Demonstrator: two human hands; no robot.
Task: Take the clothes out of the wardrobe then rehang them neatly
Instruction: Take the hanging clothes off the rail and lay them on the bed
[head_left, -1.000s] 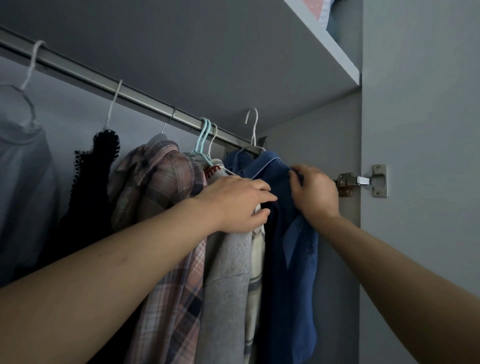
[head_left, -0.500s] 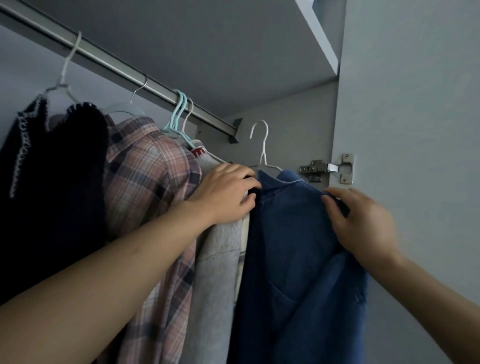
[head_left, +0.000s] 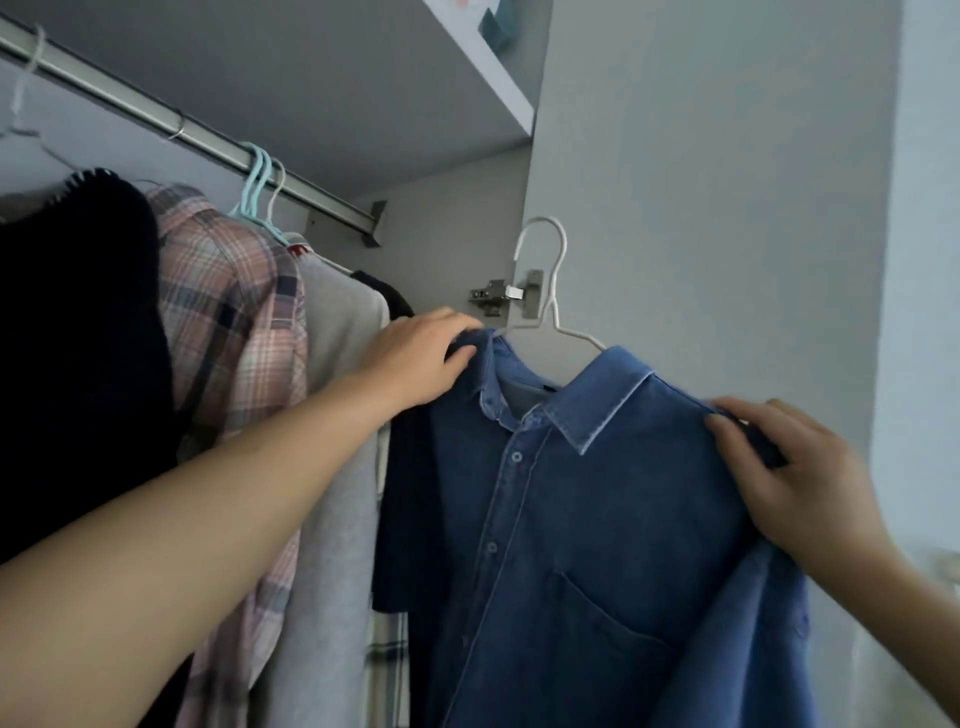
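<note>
A person holds a blue denim shirt (head_left: 582, 519) on its white wire hanger (head_left: 550, 291) clear of the wardrobe rail (head_left: 208, 137), in front of the open door (head_left: 701, 208). The left hand (head_left: 415, 358) has its grip closed on one shoulder of the shirt, the right hand (head_left: 795, 478) on the other. On the rail hang a dark knit (head_left: 78, 338), a plaid shirt (head_left: 234, 332) and a grey top (head_left: 337, 467). No writing is legible.
</note>
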